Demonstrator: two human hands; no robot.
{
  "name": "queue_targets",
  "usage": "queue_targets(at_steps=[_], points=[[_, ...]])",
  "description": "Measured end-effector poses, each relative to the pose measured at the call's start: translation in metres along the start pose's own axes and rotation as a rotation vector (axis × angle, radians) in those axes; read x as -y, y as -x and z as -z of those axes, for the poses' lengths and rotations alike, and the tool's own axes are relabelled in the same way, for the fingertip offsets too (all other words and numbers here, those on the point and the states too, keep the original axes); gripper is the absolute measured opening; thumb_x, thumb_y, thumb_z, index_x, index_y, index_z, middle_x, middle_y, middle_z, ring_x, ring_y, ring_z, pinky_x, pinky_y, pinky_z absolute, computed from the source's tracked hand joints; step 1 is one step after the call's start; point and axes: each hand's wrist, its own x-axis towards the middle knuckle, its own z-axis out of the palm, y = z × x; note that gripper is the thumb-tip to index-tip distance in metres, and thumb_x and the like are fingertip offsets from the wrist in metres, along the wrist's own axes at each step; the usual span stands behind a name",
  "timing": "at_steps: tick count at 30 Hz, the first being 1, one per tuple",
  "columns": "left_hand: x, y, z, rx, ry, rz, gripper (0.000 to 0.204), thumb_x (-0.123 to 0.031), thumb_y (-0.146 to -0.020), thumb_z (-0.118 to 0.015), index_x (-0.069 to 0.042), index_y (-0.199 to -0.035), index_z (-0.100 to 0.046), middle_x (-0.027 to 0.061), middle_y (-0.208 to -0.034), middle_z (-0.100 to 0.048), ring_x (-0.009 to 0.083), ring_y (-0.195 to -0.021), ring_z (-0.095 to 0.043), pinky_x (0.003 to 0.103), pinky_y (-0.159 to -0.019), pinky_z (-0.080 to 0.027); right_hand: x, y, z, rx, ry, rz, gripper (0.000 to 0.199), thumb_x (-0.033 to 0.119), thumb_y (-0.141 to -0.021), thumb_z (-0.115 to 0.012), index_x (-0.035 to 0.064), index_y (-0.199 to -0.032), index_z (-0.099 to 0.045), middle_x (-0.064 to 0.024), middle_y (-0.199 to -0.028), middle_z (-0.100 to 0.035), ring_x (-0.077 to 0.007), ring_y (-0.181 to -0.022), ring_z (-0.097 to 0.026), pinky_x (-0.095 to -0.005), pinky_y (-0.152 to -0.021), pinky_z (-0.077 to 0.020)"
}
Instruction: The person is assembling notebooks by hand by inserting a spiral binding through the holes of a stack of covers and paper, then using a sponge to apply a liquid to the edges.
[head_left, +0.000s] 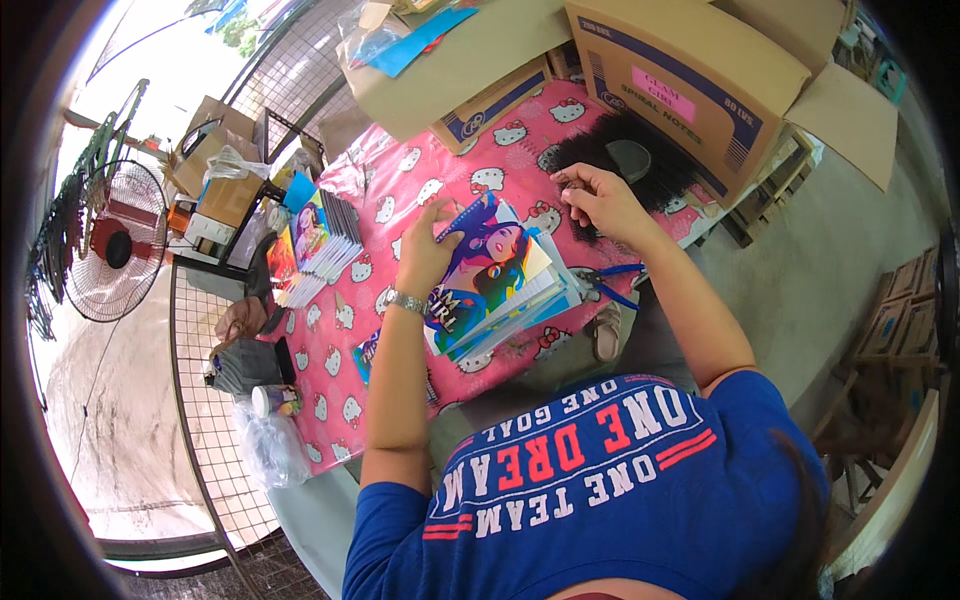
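A notebook (495, 265) with a colourful illustrated cover lies on top of a loose stack of pages and covers (545, 300) on the table. My left hand (428, 255) grips the notebook's upper left edge, fingers curled and thumb on the cover. To the right, my right hand (605, 205) is raised with thumb and fingertips pinched together; whatever sits between them is too small to make out. Just behind it lies a heap of thin black spiral coils (665, 185). Blue-handled pliers (618, 288) rest by the stack's right side.
A pink tablecloth (385, 250) with white cat faces covers the table. Piled notebooks (325, 250) stand at the left. Large cardboard boxes (690, 100) rise at the back right. A lidded jar (270, 400) is at the front left corner, and a fan (118, 235) beyond the left side.
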Motion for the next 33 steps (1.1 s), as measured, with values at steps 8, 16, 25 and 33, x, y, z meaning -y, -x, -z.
queue_targets(at_steps=[8,16,25,33], points=[[-0.099,0.066,0.004,0.286,-0.307,-0.359,0.036,-0.026,-0.077,-0.079,-0.005,-0.106,-0.069,0.0103,-0.108,-0.068,0.0287,-0.098,-0.065,0.038,-0.088,-0.052,0.003,0.014,0.014,-0.015,-0.087,-0.023,0.023,0.007,-0.094,-0.057,0.0015,-0.116,-0.063,-0.0005,-0.075,-0.058,-0.0067,-0.062,-0.054,-0.0242,-0.056,-0.0451],[-0.093,0.053,0.016,0.391,-0.183,-0.275,0.034,-0.027,-0.076,-0.08,-0.006,-0.102,-0.071,0.0091,-0.104,-0.071,0.0264,-0.092,-0.068,0.036,-0.083,-0.055,0.001,0.038,-0.002,0.111,-0.402,-0.257,0.027,0.006,-0.094,-0.055,0.0033,-0.121,-0.06,0.002,-0.083,-0.058,-0.0051,-0.07,-0.058,-0.0217,-0.06,-0.0459],[-0.092,0.055,0.012,0.342,-0.165,-0.329,0.029,-0.023,-0.076,-0.079,-0.006,-0.098,-0.073,0.0086,-0.101,-0.073,0.0242,-0.083,-0.071,0.033,-0.077,-0.057,-0.002,0.063,-0.005,0.053,-0.528,-0.376,0.028,0.008,-0.093,-0.055,0.0006,-0.12,-0.06,-0.0048,-0.088,-0.064,-0.0066,-0.063,-0.056,-0.0218,-0.053,-0.0427],[-0.085,0.055,0.017,0.345,-0.12,-0.303,0.029,-0.021,-0.08,-0.076,-0.006,-0.104,-0.074,0.01,-0.099,-0.074,0.0216,-0.077,-0.071,0.032,-0.072,-0.058,0.001,0.076,-0.026,0.13,-0.464,-0.455,0.028,0.012,-0.093,-0.056,-0.002,-0.116,-0.063,-0.0141,-0.091,-0.071,-0.005,-0.049,-0.048,-0.0227,-0.043,-0.0363]])
